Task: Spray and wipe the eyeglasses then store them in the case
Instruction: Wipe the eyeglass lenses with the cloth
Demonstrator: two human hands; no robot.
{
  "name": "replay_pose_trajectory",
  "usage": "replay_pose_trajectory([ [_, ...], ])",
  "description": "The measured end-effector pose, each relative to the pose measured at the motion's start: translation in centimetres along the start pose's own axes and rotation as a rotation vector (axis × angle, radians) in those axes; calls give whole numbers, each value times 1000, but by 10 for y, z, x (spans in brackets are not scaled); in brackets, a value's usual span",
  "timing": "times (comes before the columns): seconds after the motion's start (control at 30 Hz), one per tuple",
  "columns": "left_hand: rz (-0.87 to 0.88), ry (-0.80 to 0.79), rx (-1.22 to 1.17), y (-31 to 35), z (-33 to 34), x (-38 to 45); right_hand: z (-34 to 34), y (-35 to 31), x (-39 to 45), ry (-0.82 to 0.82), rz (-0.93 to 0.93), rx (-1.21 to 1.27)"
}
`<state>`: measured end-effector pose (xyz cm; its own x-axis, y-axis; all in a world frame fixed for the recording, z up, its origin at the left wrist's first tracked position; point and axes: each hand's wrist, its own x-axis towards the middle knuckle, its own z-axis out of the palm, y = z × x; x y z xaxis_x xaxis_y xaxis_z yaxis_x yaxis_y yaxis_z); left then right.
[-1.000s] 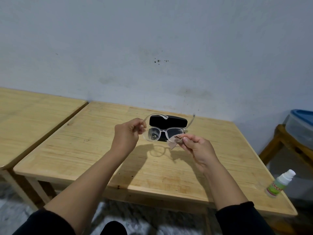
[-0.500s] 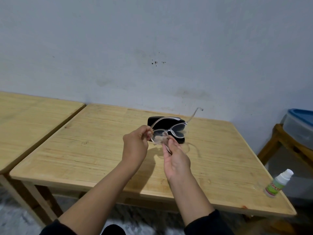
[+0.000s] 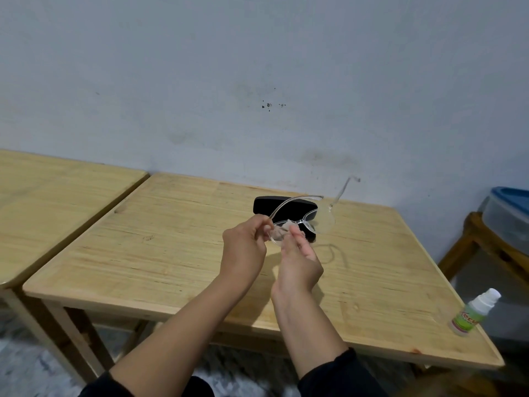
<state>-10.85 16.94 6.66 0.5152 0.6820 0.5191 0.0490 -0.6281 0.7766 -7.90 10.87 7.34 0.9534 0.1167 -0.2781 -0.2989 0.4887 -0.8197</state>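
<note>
Clear-framed eyeglasses (image 3: 312,222) hang in the air above the wooden table (image 3: 177,253), temples unfolded and pointing away. My left hand (image 3: 246,250) pinches the frame at its left lens corner. My right hand (image 3: 299,262) presses a small pale cloth (image 3: 282,233) against the left lens. A black glasses case (image 3: 269,206) lies shut on the table just behind the glasses, partly hidden by them. A small spray bottle (image 3: 473,312) with a green label and white cap stands at the table's right front corner.
A second wooden table (image 3: 57,202) adjoins on the left. At the right, a wooden stand (image 3: 483,247) carries a clear plastic bin with a blue lid (image 3: 509,207). A pale wall runs behind both tables.
My right hand has shifted from the right lens across to the left lens with the cloth. The glasses have tilted, their right temple swinging up and away.
</note>
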Motion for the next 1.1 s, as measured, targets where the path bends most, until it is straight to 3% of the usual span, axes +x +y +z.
replay_pose_trajectory([
  [0.17, 71, -28, 4, 1, 0, -7, 3, -1, -1, 7, 20, 24],
  [0.37, 155, -40, 10, -5, -5, -2, 1, -4, 2, -145, 87, 55],
  [0.67, 159, -59, 7, -18, -14, 4, -10, -7, 9, -343, 174, -279],
  [0.83, 130, -70, 40, -25, -22, 9, -15, -12, 11, -536, 157, -445],
  [1.0, 78, -69, 29, -28, -26, 7, -20, -13, 13, -409, 49, -511],
  [1.1, 89, -82, 20, -24, -23, 4, -18, -6, 9, -252, -14, -378],
])
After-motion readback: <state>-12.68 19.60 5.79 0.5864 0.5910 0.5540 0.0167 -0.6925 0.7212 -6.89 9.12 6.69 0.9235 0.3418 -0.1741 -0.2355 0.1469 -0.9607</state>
